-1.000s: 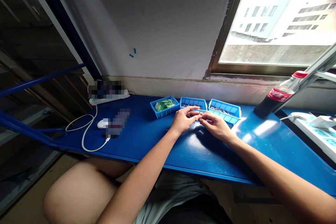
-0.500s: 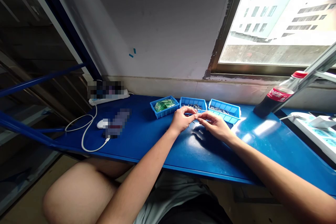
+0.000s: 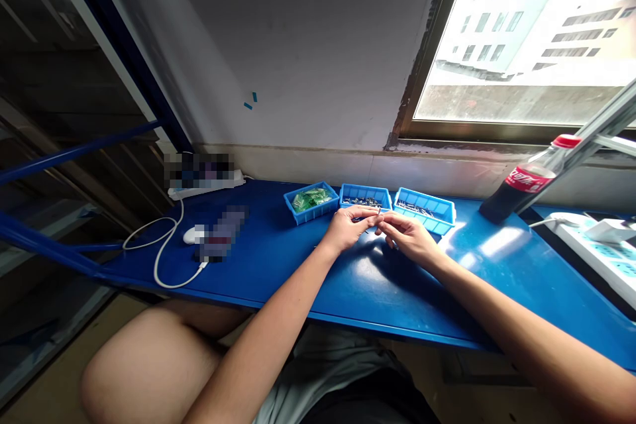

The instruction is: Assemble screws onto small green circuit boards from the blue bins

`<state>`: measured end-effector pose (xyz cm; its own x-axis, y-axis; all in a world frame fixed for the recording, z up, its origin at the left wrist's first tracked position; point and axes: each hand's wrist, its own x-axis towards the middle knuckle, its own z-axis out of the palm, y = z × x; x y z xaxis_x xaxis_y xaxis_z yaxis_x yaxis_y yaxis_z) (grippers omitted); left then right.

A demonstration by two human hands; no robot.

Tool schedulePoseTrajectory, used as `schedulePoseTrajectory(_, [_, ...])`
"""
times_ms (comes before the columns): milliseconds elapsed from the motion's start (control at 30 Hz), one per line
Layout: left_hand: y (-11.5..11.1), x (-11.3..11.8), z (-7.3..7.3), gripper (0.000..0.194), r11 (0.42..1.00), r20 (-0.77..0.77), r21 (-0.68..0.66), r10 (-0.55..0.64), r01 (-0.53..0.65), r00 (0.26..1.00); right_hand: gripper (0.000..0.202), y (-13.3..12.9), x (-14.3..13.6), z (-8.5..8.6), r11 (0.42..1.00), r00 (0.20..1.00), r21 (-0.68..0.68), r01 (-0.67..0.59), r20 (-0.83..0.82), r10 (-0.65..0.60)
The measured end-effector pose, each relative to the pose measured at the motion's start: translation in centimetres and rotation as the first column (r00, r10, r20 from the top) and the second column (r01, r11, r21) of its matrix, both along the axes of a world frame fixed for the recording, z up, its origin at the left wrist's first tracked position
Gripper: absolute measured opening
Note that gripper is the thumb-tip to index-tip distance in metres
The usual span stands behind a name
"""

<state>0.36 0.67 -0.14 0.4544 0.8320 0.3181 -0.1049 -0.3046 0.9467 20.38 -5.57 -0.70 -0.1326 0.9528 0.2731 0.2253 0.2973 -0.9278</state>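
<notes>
My left hand (image 3: 346, 228) and my right hand (image 3: 405, 234) meet fingertip to fingertip just above the blue table. Both are closed in a pinch. A tiny dark tip (image 3: 380, 211) shows between the fingertips, but the fingers hide the rest and its kind cannot be made out. Right behind the hands stands a blue bin (image 3: 365, 189) with small metal parts (image 3: 366, 201), partly covered by the left hand. To its right, another blue bin (image 3: 446, 212) holds thin, screw-like metal pieces (image 3: 415, 209). On the left, a third blue bin (image 3: 307, 216) contains green, glossy pieces (image 3: 313, 198).
A cola bottle (image 3: 527, 180) leans at the right beside a metal bar. A white power strip (image 3: 609, 245) lies at the right edge. At left are a blurred-out device (image 3: 223, 232) on a white cable (image 3: 161, 258), a white rounded object (image 3: 193, 234) and another power strip (image 3: 206, 184).
The joined fingertips have shifted slightly to the right, and the right-hand fingers have curled a little more. The bins and other objects stay where they were.
</notes>
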Motion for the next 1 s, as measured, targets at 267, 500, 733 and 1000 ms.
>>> schedulePoseTrajectory(267, [-0.32, -0.04, 0.1, 0.033, 1.0, -0.05, 0.02, -0.009, 0.01, 0.999, 0.039, -0.08, -0.07, 0.39, 0.994, 0.996, -0.09, 0.058, -0.06, -0.064])
schedulePoseTrajectory(500, [-0.7, -0.08, 0.66, 0.03, 1.0, -0.064, 0.019, -0.017, 0.018, 0.998, 0.04, 0.04, -0.12, 0.32, 0.986, 0.978, -0.135, 0.101, -0.166, -0.123])
schedulePoseTrajectory(733, [-0.41, -0.05, 0.48, 0.023, 0.999, -0.02, 0.038, -0.018, 0.018, 1.0, 0.042, -0.03, -0.35, 0.48, 0.986, 0.983, -0.14, 0.092, -0.146, -0.112])
schedulePoseTrajectory(1000, [-0.25, -0.04, 0.21, 0.031, 0.99, -0.035, 0.032, 0.137, -0.136, 0.99, 0.045, -0.34, -0.73, 0.59, 0.986, 0.996, -0.155, 0.055, -0.057, -0.064])
